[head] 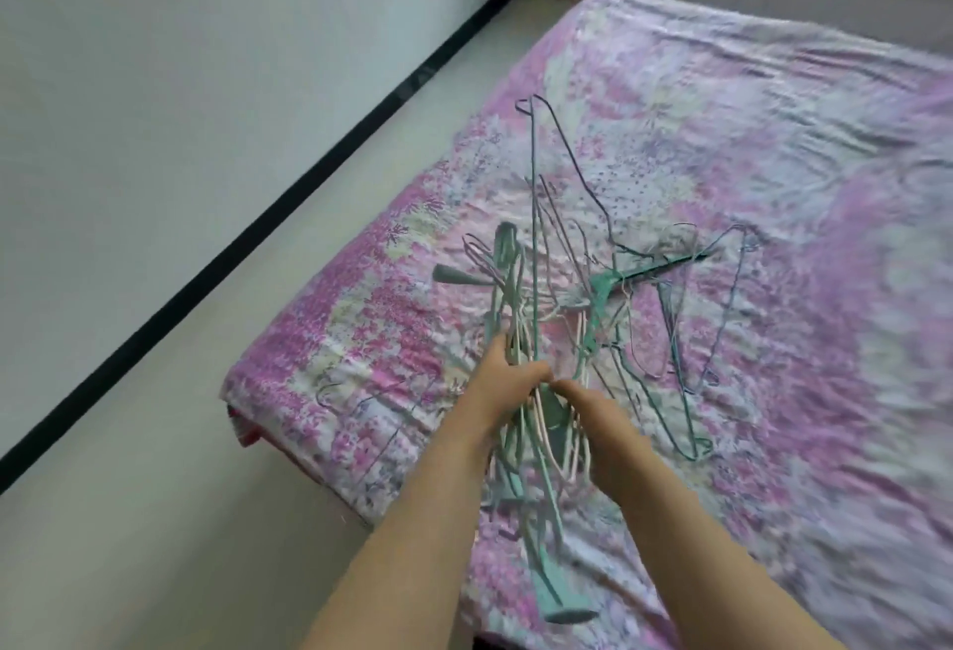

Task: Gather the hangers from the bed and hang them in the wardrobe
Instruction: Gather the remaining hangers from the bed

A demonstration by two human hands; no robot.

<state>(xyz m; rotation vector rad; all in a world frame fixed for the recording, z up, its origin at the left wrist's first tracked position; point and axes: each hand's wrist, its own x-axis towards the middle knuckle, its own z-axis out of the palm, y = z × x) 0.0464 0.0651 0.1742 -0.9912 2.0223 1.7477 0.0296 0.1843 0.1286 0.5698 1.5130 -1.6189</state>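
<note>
Nearest us, both forearms reach in from the bottom edge. Our left hand has its fingers curled round a bunch of hangers, and our right hand meets it at the same bunch; its fingers look curled on the wires too, though blur hides the detail. The gathered bundle's long axis runs roughly along our arms, one end hanging toward us past the bed's near corner (teal flat ends lowest).

Beyond the grip, up and to the right, loose hangers lie tangled on the floral bedsheet. They sit on the right-hand side, so we judge the right hand nearer for the next pickup while the left keeps the bunch. Farther off are the floor, wall and black skirting. No wardrobe in view.
</note>
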